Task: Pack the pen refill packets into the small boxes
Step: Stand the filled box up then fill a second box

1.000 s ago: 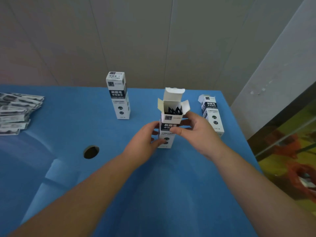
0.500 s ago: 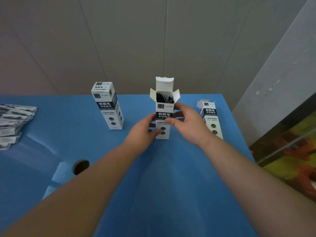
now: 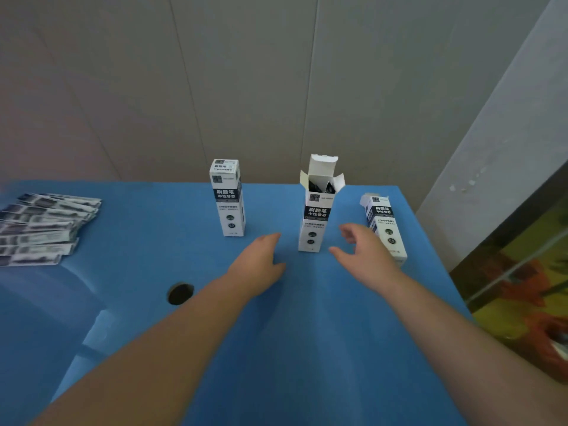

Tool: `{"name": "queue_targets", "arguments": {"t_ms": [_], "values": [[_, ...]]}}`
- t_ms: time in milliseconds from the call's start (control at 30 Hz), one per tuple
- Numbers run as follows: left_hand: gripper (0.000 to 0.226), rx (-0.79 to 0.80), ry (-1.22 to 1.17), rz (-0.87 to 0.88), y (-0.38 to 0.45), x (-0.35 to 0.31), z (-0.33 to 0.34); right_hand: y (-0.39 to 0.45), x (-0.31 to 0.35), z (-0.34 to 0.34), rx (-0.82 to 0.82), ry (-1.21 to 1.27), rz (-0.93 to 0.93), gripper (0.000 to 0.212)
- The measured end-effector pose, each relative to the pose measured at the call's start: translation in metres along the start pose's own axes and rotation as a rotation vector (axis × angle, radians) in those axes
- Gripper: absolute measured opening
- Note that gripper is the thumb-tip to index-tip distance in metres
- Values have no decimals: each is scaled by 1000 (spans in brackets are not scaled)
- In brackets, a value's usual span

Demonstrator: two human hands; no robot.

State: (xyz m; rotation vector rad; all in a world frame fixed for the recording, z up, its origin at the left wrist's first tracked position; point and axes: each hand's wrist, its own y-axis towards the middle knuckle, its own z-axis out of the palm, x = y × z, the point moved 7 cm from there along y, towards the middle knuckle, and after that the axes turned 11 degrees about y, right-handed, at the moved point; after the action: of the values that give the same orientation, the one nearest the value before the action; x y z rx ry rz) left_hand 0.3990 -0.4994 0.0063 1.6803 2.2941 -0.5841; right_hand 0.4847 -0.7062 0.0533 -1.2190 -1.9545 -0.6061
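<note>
While the open box (image 3: 318, 210) stood upright mid-table, flaps up, packets inside | left hand (image 3: 259, 262) and right hand (image 3: 364, 252) flanked it, relaxed, empty | judged light, crushable card: grip 2 side walls low.

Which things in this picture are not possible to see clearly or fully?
- Head view: how many packets sit in the open box; its walls hide all but dark tips.
- Contents of the closed box: hidden by its lid.
- Lower part of the right box: covered by the right hand.
- Packet pile: cut by the left edge, print blurred.
</note>
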Motion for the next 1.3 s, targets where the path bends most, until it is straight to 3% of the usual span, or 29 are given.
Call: {"name": "queue_targets", "arguments": {"t_ms": [333,600,900,1300], "values": [[64,-201,188,99,-95,32,-39,-68,41,9,-110,-176,-106,47],[60,-345,223,59,-154,37,-72,-107,85,18,-77,-228,-229,46],[58,-400,258,-55,-224,50,-87,-138,109,47,-8,-167,-327,45],[63,-462,268,-156,-281,179,-139,-140,194,160,87,-203,-396,48]]}}
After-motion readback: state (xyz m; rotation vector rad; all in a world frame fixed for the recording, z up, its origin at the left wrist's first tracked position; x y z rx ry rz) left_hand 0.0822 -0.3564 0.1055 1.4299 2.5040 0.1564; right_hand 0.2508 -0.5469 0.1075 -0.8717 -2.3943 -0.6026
